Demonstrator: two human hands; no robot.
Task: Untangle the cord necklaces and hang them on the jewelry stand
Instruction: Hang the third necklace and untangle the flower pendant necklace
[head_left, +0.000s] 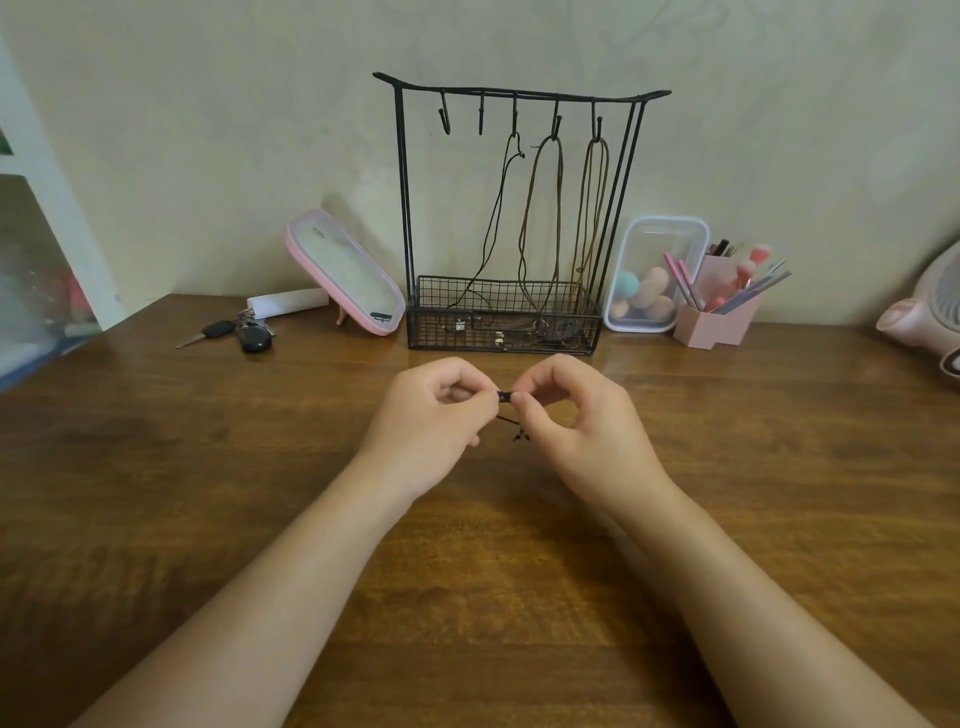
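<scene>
Cord necklace, thin dark one (505, 397), is pinched btwn both hands just above the brown wooden table (467, 582), near the front of the black wire jewelry stand (402, 208). Left hand (431, 415): thumb + index tip nip the cord from the left, other fingers curled loosely underneath, wrist angled inward. Right hand (571, 415): same pinch from the right, thumb + index closed on the cord, remaining fingers curled toward the palm. Fingertips of the 2 hands almost meet; only a short bit of cord shows btwn them, w/ a small loose end dangling below. Bare forearms come in from the bottom corners and converge in a V; resting on the table or lifted, can't tell.

On the stand, 3 more cords hang from the right-hand hooks: black cord (497, 208), brown cord (560, 208), tan cord (586, 197), lower ends dropping into the wire basket at the base.

Left of the stand: pink-framed oval mirror (345, 270), black car keys (244, 332). Right: clear plastic box of makeup sponges (654, 275), pink brush holder (714, 322).
</scene>
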